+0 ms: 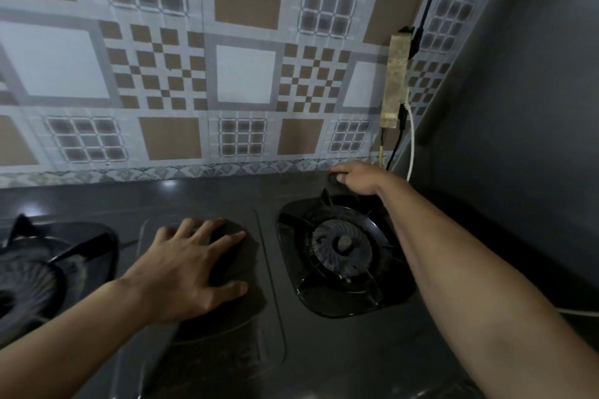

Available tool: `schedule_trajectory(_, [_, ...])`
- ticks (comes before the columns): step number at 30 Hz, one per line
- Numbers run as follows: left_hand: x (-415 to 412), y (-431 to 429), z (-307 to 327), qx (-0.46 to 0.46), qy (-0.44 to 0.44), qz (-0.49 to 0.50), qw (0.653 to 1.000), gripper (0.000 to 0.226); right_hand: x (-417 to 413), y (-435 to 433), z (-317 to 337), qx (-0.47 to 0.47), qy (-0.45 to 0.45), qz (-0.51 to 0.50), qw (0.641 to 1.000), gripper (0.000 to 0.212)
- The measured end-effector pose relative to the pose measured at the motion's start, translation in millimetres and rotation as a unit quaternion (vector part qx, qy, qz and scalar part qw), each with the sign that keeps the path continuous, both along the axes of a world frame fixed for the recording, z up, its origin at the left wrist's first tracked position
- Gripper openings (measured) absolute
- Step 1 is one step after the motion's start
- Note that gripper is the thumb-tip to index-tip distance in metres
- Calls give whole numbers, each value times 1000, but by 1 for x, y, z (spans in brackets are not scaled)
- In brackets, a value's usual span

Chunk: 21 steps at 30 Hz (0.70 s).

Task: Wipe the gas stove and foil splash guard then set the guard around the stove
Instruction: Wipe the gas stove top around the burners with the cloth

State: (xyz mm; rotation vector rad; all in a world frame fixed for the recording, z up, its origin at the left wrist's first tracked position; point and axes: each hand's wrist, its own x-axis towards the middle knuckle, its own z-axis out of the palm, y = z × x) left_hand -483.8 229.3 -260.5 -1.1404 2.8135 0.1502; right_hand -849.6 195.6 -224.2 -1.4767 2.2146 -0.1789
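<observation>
The left hand (191, 269) lies flat with fingers spread, pressing on the middle panel of the gas stove (269, 334), between the left burner (29, 278) and the right burner (342, 244). Past the right burner, at the stove's back edge, the right hand (359, 178) curls its fingers around what seems to be a dark cloth (334, 185). The stove sits on a dark worktop (162, 194) against a tile-patterned wall (246, 74), where a white cable (412, 139) hangs in the corner.

Home kitchen, gas stove (265, 269), patterned wall tiles (194, 74), dark countertop (129, 197)
</observation>
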Motion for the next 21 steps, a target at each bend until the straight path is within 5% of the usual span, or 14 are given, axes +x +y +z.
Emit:
schedule_trajectory(5, [16,-21,6,34,61,43,997,92,55,-24,-8,8,17,55,998,40])
schedule_trajectory(21, [44,-38,11,36,-17,98,994,95,90,-40,-11,60,118,43,990,57])
